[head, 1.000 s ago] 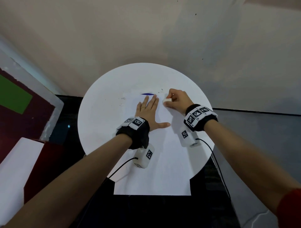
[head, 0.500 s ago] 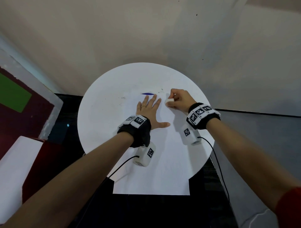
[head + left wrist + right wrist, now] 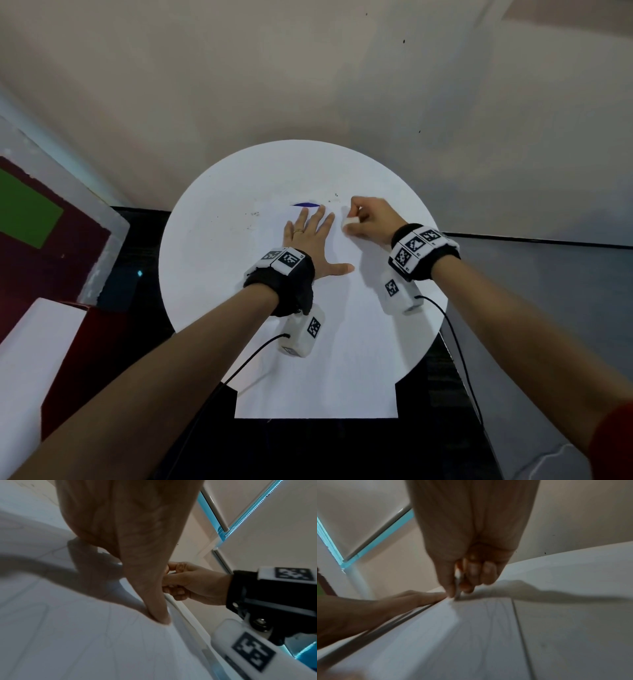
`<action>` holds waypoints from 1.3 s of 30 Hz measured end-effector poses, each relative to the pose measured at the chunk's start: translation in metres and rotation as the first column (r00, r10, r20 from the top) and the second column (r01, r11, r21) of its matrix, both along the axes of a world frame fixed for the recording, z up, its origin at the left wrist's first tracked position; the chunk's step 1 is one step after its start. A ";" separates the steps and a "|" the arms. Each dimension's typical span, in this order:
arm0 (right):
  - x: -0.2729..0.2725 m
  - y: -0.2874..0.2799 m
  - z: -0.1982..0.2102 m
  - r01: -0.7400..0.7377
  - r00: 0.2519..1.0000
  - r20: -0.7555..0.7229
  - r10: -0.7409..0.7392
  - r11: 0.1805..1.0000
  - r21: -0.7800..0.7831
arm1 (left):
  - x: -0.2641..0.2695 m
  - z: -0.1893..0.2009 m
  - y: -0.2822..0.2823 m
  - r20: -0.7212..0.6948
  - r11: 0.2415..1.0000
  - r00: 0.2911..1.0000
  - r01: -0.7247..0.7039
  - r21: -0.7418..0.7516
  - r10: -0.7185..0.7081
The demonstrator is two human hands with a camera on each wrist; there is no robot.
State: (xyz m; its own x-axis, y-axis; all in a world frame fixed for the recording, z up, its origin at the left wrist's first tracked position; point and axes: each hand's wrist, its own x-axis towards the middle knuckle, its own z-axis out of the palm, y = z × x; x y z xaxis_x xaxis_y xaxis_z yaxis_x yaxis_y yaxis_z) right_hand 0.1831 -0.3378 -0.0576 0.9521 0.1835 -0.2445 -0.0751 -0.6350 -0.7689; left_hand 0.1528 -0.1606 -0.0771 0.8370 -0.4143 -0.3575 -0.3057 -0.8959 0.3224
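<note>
A white sheet of paper [image 3: 315,394] lies on a round white table [image 3: 205,260], its near edge hanging over the table's front. My left hand [image 3: 311,240] lies flat on the sheet, fingers straight and thumb spread, and presses it down; the palm [image 3: 128,534] fills the left wrist view. Just to the right, my right hand [image 3: 368,219] is curled and pinches a small white eraser [image 3: 349,222] whose tip touches the paper. In the right wrist view the eraser [image 3: 458,577] shows between thumb and fingers.
A small dark blue sliver [image 3: 305,205] lies just beyond my left fingertips. Dark crumbs [image 3: 332,198] speckle the table nearby. A beige wall stands behind the table. At the left are a dark red panel [image 3: 51,257] and a white block [image 3: 30,359].
My right hand with the eraser has shifted slightly back and forth on the paper. My left hand has stayed flat in place.
</note>
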 end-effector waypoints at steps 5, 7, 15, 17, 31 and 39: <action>0.001 0.001 -0.001 0.048 0.996 0.080 -0.043 0.997 -0.067 | 0.000 -0.002 -0.005 -0.020 0.999 0.999 -0.033 0.016 0.033; -0.007 -0.004 0.002 -0.038 0.999 -0.021 0.038 0.999 -0.002 | -0.002 -0.002 -0.011 0.001 0.997 0.997 -0.073 0.028 0.073; -0.008 -0.005 -0.001 -0.003 1.000 0.012 0.002 0.999 0.034 | -0.002 -0.005 -0.018 0.019 0.992 0.994 -0.113 0.059 0.112; -0.012 -0.010 -0.002 -0.062 0.996 -0.067 0.067 0.996 0.071 | -0.003 -0.005 -0.019 0.025 0.991 0.993 -0.117 0.058 0.116; -0.013 -0.010 -0.006 0.063 0.994 0.085 -0.061 0.998 -0.013 | -0.009 -0.003 -0.029 0.018 0.991 0.999 -0.038 0.126 0.036; -0.014 -0.019 -0.009 0.121 0.988 0.100 -0.119 0.993 -0.008 | -0.008 -0.001 -0.026 -0.026 0.997 0.999 -0.036 0.068 0.038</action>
